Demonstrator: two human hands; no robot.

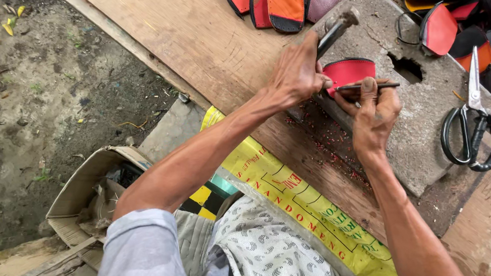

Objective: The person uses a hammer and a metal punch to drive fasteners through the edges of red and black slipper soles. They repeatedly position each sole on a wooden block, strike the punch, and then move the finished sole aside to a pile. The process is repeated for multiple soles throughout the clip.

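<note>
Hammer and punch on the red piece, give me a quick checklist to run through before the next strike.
1. Hammer firmly gripped in left hand: ok.
2. Punch pinched in right hand: ok.
3. Punch tip seated on red piece: cannot tell, the hands hide it.
4. Red piece lying flat on stone block: ok.
5. Right hand's fingers away from the hammer's path: not ok, they sit close along the punch.
6. Scissors away from both hands: ok.
</note>
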